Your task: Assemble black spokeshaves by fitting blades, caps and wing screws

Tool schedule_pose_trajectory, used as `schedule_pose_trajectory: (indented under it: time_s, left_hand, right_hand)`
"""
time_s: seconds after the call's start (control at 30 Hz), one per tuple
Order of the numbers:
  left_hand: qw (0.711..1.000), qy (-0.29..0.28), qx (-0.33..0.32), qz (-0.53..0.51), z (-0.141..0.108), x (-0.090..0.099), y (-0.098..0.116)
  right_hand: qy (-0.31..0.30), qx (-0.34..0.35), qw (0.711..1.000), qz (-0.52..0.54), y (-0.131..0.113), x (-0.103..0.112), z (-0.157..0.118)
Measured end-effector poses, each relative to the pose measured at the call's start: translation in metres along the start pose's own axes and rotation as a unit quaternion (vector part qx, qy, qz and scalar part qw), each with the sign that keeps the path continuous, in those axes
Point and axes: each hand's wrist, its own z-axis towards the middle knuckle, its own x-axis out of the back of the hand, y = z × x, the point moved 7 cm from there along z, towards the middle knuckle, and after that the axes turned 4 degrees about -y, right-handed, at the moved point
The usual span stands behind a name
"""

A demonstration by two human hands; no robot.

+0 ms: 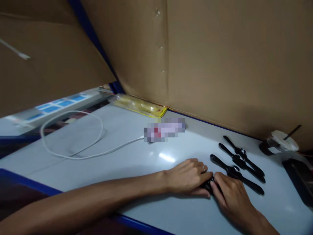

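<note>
Low in the head view, my left hand and my right hand meet over a small black tool above the white table. Fingers of both hands close round it and cover most of it. A ring shows on a left finger. Just beyond my right hand lie three black two-handled tools side by side: a near one, a middle one and a far one.
A phone-like blurred object with a white cable lies mid-table. Behind it is a yellow blister pack. At the right stand a lidded drink cup and a black tray. Brown panels wall the back.
</note>
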Motion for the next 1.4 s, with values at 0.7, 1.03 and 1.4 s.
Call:
schedule_pose_trajectory:
  time_s: [0.7,1.03,1.4]
  left_hand:
    - [0.998,-0.004,0.015,-0.068,-0.008,0.006,-0.005]
    - [0.998,-0.016,0.02,-0.059,-0.007,0.005,-0.005]
    - [0.998,0.004,0.009,-0.065,-0.01,0.004,-0.005]
  right_hand:
    - [0.082,0.041,0.984,0.151,-0.005,0.034,-0.008]
    - [0.135,-0.009,0.99,0.047,0.003,0.039,-0.012]
    - [0.091,-0.023,0.993,0.07,0.0,0.033,-0.009]
